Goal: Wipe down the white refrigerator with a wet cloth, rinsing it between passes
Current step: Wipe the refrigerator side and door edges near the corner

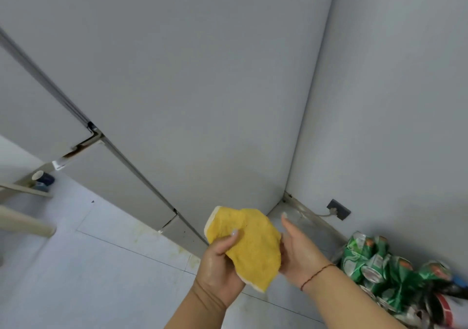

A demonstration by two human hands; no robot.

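Head view: yellow cloth point(249, 246) held in front of white refrigerator point(192, 96).
Left hand point(219, 265) fingers grasp cloth, thumb on top; right hand point(298, 250) flat against it, fingers released.

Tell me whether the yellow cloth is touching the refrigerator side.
Apart. The head view shows the yellow cloth gripped in the left hand, held in the air short of the refrigerator, with floor visible between.

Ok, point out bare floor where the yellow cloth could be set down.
Bare tile lies left of the left hand, in front of the refrigerator base. Crowded: crushed green cans right of the right hand, by the wall.
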